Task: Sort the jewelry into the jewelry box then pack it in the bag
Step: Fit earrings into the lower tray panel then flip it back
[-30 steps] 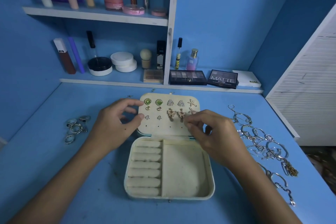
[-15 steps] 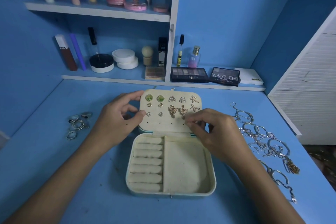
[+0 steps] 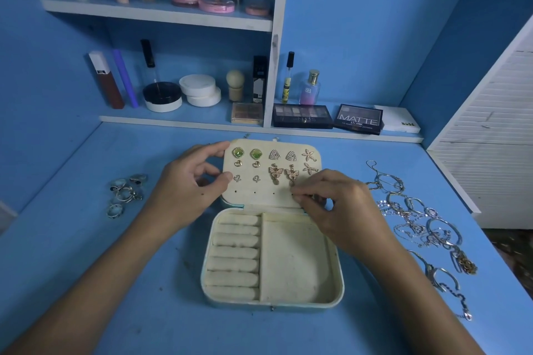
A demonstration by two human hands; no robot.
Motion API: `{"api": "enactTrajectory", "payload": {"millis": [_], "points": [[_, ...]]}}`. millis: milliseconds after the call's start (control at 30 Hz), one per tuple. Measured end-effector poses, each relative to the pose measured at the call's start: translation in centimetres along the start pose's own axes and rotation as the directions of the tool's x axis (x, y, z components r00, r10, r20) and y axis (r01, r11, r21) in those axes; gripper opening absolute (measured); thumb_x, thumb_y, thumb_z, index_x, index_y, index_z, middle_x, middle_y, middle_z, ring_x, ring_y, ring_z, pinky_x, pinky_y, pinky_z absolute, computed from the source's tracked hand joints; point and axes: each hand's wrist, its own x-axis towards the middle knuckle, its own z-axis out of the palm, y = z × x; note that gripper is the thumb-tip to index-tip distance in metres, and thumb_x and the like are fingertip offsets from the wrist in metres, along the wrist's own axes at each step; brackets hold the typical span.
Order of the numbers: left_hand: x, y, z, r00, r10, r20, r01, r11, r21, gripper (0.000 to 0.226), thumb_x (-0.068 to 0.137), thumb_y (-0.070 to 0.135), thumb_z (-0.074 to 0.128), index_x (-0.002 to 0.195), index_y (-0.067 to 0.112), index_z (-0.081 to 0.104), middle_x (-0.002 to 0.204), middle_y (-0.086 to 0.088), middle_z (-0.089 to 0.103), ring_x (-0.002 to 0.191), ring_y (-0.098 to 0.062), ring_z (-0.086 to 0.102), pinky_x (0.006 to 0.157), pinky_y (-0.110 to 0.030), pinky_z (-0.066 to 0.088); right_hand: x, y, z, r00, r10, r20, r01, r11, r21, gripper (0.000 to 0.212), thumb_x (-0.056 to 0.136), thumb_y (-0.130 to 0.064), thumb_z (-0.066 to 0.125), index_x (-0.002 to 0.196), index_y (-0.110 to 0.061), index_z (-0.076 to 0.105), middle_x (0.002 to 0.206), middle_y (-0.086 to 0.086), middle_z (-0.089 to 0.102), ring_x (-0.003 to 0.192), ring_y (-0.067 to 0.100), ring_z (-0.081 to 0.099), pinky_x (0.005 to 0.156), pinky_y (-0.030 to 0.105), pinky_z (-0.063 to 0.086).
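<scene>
A cream jewelry box lies open on the blue table, its lid flat behind it with several earrings pinned in rows. My left hand holds the lid's left edge between thumb and fingers. My right hand is at the lid's lower right corner, fingertips pinched together on something too small to make out. Several rings lie in a heap left of the box. A tangle of necklaces and bracelets lies to the right. No bag is in view.
Two shelves behind the table carry cosmetics: tubes, jars, a perfume bottle, eyeshadow palettes. A white slatted panel stands at the right edge. The box's ring rolls and right compartment hold nothing.
My right hand has slid slightly down the lid, from beside the butterfly earrings to the lower right corner. The left hand keeps its hold on the lid's edge.
</scene>
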Motion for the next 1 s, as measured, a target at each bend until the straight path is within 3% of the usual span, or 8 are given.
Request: {"api": "enactTrajectory", "payload": {"millis": [200, 367, 533, 633, 833, 1000], "points": [[0.0, -0.1, 0.1, 1.000, -0.009, 0.006, 0.009, 1.000, -0.002, 0.054, 0.085, 0.001, 0.072, 0.117, 0.042, 0.060, 0.115, 0.014, 0.066, 0.081, -0.013, 0.068, 0.073, -0.039, 0.051, 0.1, 0.0, 0.2, 0.999, -0.020, -0.032, 0.019, 0.999, -0.034, 0.015, 0.086, -0.015, 0.074, 0.098, -0.021, 0.081, 0.089, -0.017, 0.064, 0.082, 0.012, 0.063, 0.075, 0.015, 0.047], [-0.1, -0.2, 0.1, 1.000, -0.023, 0.003, 0.023, 1.000, 0.005, 0.054, 0.085, 0.002, 0.072, 0.116, 0.045, 0.061, 0.116, 0.014, 0.066, 0.084, -0.015, 0.069, 0.077, -0.045, 0.053, -0.1, -0.8, -0.2, 0.998, -0.024, -0.056, 0.020, 0.998, -0.063, 0.014, 0.089, -0.019, 0.069, 0.099, -0.019, 0.079, 0.082, -0.012, 0.067, 0.070, 0.010, 0.060, 0.065, 0.009, 0.041], [-0.2, 0.1, 0.0, 0.999, -0.031, 0.010, 0.031, 0.999, -0.003, 0.054, 0.086, 0.002, 0.072, 0.117, 0.045, 0.061, 0.113, 0.020, 0.066, 0.085, -0.014, 0.070, 0.082, -0.052, 0.053, -0.1, -2.7, -1.0, 0.993, 0.076, -0.085, -0.078, 0.997, -0.016, 0.014, 0.089, -0.012, 0.072, 0.098, -0.019, 0.079, 0.083, -0.016, 0.070, 0.066, -0.011, 0.058, 0.064, 0.001, 0.039], [-0.2, 0.1, 0.0, 0.999, -0.034, 0.007, 0.034, 0.999, -0.001, 0.054, 0.086, 0.002, 0.072, 0.116, 0.045, 0.060, 0.113, 0.021, 0.067, 0.086, -0.014, 0.070, 0.084, -0.052, 0.054, -0.9, -4.0, -0.5, 0.979, 0.185, -0.086, -0.182, 0.983, 0.034, 0.018, 0.089, -0.008, 0.070, 0.101, -0.019, 0.078, 0.077, -0.022, 0.064, 0.067, -0.012, 0.059, 0.065, 0.001, 0.040], [-0.4, 0.5, 0.0, 1.000, -0.028, 0.004, 0.028, 1.000, 0.002, 0.054, 0.086, 0.003, 0.072, 0.116, 0.046, 0.060, 0.113, 0.023, 0.067, 0.086, -0.013, 0.070, 0.084, -0.052, 0.054, -2.0, -5.9, 1.3, 0.899, 0.427, -0.100, -0.419, 0.903, 0.094, 0.025, 0.094, -0.013, 0.060, 0.113, -0.022, 0.072, 0.077, -0.016, 0.067, 0.074, 0.005, 0.063, 0.063, 0.011, 0.044], [-0.5, 1.2, -0.2, 1.000, -0.003, -0.002, 0.003, 0.999, 0.044, 0.057, 0.085, 0.003, 0.073, 0.118, 0.048, 0.058, 0.112, 0.026, 0.065, 0.084, -0.011, 0.069, 0.077, -0.047, 0.054, -1.5, -7.2, 1.5, 0.858, 0.506, -0.088, -0.502, 0.862, 0.064, 0.022, 0.097, -0.015, 0.052, 0.112, -0.018, 0.067, 0.083, 0.000, 0.071, 0.078, 0.020, 0.062, 0.075, 0.038, 0.049]]}}
